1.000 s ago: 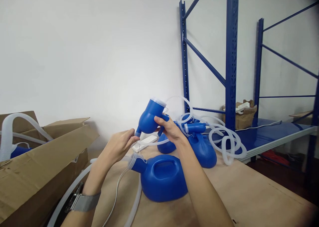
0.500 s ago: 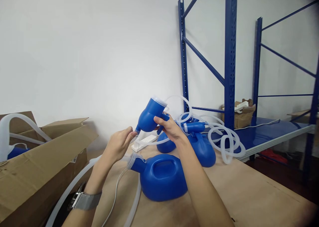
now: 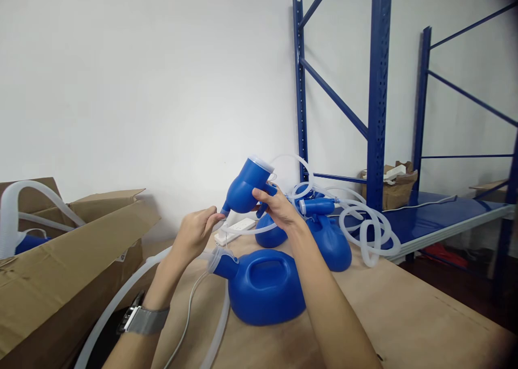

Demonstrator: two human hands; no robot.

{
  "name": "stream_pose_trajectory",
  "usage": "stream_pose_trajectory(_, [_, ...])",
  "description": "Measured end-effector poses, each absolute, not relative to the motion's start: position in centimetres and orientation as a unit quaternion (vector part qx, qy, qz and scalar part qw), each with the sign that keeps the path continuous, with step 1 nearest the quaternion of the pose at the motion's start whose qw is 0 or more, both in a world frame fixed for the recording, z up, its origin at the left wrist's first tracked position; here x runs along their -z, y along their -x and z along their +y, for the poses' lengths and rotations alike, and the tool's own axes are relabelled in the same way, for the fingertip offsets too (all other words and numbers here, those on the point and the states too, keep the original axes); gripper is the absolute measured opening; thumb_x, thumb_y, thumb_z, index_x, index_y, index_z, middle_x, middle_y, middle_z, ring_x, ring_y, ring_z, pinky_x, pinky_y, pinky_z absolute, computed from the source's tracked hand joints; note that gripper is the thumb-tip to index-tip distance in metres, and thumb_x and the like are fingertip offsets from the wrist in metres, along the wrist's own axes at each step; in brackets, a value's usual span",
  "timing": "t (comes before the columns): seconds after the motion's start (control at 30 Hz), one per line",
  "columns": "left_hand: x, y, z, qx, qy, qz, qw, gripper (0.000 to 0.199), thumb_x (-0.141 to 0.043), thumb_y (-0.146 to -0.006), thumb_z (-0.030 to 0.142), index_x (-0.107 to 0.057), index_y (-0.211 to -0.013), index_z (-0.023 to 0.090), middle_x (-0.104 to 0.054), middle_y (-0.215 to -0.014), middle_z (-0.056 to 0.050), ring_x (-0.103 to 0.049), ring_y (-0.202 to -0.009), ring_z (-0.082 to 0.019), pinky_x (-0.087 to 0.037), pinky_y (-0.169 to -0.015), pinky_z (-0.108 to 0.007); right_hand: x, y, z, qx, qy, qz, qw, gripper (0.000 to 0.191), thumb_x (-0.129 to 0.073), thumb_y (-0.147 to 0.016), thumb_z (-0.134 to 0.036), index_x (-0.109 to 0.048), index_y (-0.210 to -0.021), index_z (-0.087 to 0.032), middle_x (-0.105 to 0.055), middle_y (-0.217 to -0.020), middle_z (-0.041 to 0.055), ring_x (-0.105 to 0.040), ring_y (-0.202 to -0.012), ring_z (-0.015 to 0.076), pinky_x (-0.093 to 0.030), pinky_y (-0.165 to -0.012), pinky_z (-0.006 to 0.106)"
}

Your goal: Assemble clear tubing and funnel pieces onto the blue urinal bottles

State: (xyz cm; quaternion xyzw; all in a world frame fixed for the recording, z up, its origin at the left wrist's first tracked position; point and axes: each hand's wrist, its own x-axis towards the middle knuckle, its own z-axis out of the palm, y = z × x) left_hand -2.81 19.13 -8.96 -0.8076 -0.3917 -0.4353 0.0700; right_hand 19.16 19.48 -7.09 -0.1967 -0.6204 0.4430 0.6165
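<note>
Blue plastic funnel cup hangs tilted between two bare hands above a brown-covered worktop, seen from the wearer's head camera. Its long axis slants from a translucent cap, raised at the upper right, down to a narrow neck at the lower left. The left hand is nearly closed, thumb and fingers pinched at the neck; whether they also grip an end of tubing is hidden. The right hand is partly curled around the handle side, its thumb laid toward the cup's body. Both hands touch the piece: the left is nearer the neck, the right nearer the handle and cap. Below sits a large blue jug, its capped mouth angled up and to the left, beneath the left hand's fingertips and apart from the cup. A white power strip lies behind the jug. Farther right, another blue jug rests beside coiled translucent tubing. An open cardboard carton stands at the left; a blue steel rack rises at the right.
</note>
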Motion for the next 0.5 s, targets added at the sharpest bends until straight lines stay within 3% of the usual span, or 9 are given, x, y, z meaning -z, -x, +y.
stream_pose_trajectory(0.27, [10.0, 2.4, 19.6, 0.49, 0.778, -0.38, 0.099, 0.045, -0.035, -0.097, 0.049, -0.034, -0.06, 0.024, -0.039, -0.052, 0.004, -0.033, -0.049, -0.012, -0.027, -0.053, -0.025, 6.9, -18.9, 19.4, -0.472, 0.208, -0.609, 0.603, 0.053, -0.088, -0.062, -0.053, -0.071, -0.102, -0.021, -0.074, -0.101, 0.0058, -0.072, -0.095, 0.0262, -0.06, -0.07, 0.033])
stream_pose_trajectory(0.5, [10.6, 2.3, 19.6, 0.505, 0.757, -0.353, 0.216, 0.056, -0.033, -0.102, 0.056, -0.036, -0.057, 0.023, -0.042, -0.048, 0.003, -0.031, -0.046, -0.012, -0.024, -0.052, -0.027, 5.8, -18.3, 17.9, -0.437, 0.256, -0.627, 0.592, 0.05, -0.089, -0.065, -0.048, -0.071, -0.103, -0.021, -0.076, -0.098, 0.0053, -0.072, -0.093, 0.0245, -0.058, -0.072, 0.031])
